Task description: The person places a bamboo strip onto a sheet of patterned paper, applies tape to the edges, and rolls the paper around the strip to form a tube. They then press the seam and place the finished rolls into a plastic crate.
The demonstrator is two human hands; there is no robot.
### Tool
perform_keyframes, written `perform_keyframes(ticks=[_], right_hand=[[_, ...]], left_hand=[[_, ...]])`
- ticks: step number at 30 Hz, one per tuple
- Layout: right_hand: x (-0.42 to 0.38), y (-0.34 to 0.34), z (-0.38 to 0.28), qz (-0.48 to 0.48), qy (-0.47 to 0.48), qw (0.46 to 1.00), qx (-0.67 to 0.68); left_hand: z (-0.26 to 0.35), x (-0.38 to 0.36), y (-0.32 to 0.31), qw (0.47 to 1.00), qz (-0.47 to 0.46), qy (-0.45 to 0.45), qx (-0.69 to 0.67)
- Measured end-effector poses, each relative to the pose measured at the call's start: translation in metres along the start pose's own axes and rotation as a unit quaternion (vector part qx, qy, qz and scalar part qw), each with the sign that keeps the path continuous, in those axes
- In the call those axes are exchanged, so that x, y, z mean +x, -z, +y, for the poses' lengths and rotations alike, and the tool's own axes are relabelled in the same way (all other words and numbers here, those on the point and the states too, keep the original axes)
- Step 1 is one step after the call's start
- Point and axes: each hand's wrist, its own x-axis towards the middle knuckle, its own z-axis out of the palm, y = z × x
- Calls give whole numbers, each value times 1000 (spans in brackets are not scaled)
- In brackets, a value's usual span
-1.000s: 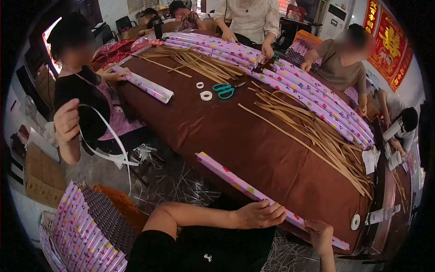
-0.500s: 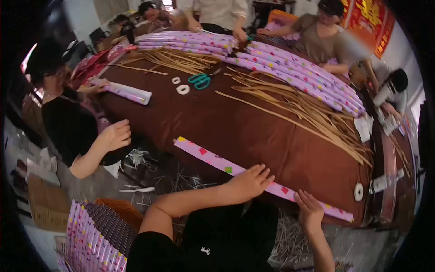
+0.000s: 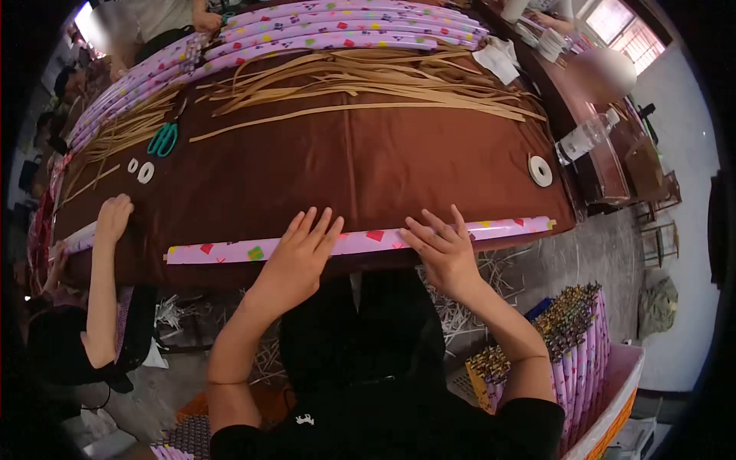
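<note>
A long pink roll of patterned paper (image 3: 353, 243) lies along the near edge of the brown-covered table, a small yellowish tip sticking out at each end. My left hand (image 3: 301, 251) rests on it left of the middle, fingers spread and pointing away from me. Farther right, my right hand (image 3: 445, 251) presses on the same roll with its fingers apart. Neither hand is wrapped round it. My palms hide parts of the roll.
Brown strips (image 3: 368, 84) and pink rolls (image 3: 345, 23) lie at the back. Teal scissors (image 3: 163, 138), tape rolls (image 3: 540, 171) and a bottle (image 3: 586, 138) are around. A co-worker's arm (image 3: 107, 253) is at left. A basket of rolls (image 3: 613, 399) stands below right.
My view has turned to the right. My hands have moved apart along the roll, both still lying on it with fingers spread. The co-worker's hand at left is now over the table.
</note>
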Motion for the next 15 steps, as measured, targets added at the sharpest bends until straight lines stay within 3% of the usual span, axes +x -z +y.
perform_keyframes(ticks=[4,12,15], right_hand=[[-7,-3,-4,-47,-11,998,-44],[-17,-18,-3,-40,6,985,-170],[-14,-14,-3,-40,10,991,-124]], left_hand=[[-2,2,-3,1000,21,8,-15],[6,8,-9,999,21,46,-20],[18,15,-14,988,22,147,38]])
